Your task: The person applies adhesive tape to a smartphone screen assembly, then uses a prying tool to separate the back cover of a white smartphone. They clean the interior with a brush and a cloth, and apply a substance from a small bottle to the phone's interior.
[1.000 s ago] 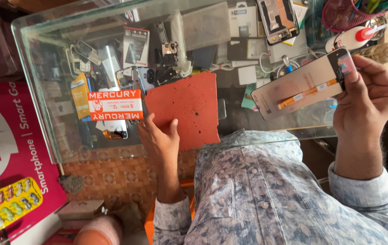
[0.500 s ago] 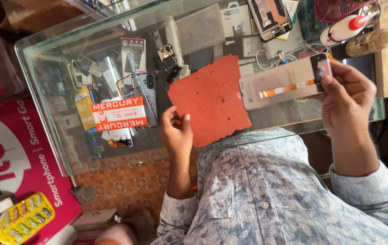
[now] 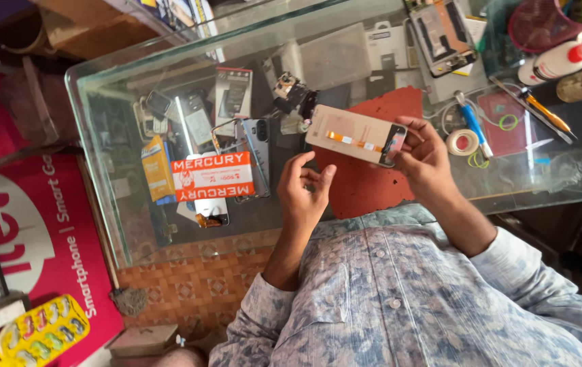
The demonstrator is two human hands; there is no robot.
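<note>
My right hand holds a flat beige phone display panel with an orange ribbon strip, gripped at its dark end, above a red-orange work mat on the glass counter. My left hand hovers just below the panel's other end. Its fingers are apart and hold nothing, with the fingertips close to the panel's edge.
Inside the glass case lie phone parts, small boxes and an orange-white carton. On the counter to the right are a tape roll, a blue-handled tool, an orange-tipped tool, a white glue bottle and a phone. A pink sign is at left.
My right hand has brought the panel in over the red mat. My left hand has left the mat's edge and risen toward the panel. The view has shifted.
</note>
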